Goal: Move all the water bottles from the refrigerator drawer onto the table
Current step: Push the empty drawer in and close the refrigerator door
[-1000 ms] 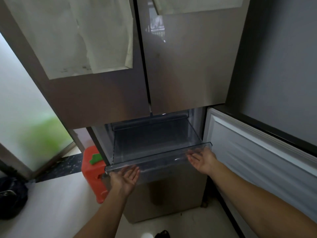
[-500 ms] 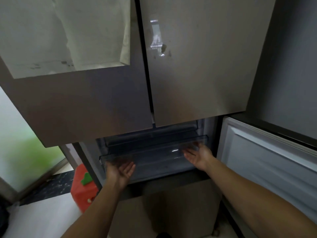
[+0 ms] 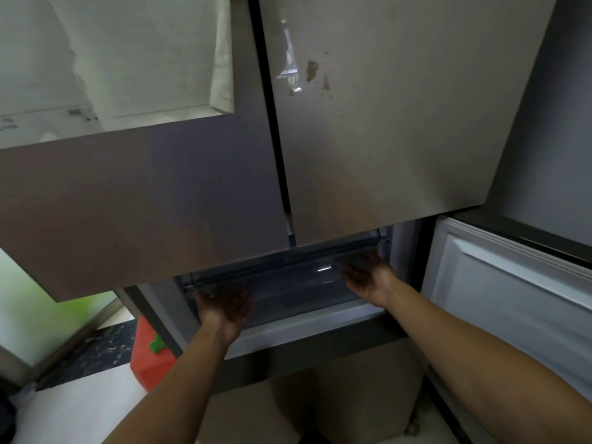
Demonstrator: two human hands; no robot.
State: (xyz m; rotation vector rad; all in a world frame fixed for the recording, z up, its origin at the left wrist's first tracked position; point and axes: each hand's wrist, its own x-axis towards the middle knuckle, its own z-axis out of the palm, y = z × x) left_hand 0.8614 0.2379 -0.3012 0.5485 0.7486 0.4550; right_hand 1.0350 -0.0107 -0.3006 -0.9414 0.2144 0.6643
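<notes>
The clear plastic refrigerator drawer [image 3: 288, 278] sits almost fully inside the compartment below the two upper doors. I can see no water bottles in it, and the table is out of view. My left hand [image 3: 224, 307] lies palm-up against the left end of the drawer front. My right hand [image 3: 365, 277] lies the same way at the right end. The fingers of both hands are flat and hold nothing.
The refrigerator's upper doors [image 3: 384, 139] are closed and fill the top of the view. The lower compartment's door [image 3: 512, 299] stands swung out on the right. A red stool [image 3: 150, 357] with a green item stands on the floor at the left.
The drawer has slid from pulled out to nearly fully inside the refrigerator, with both hands following it inward. My head has moved closer and lower.
</notes>
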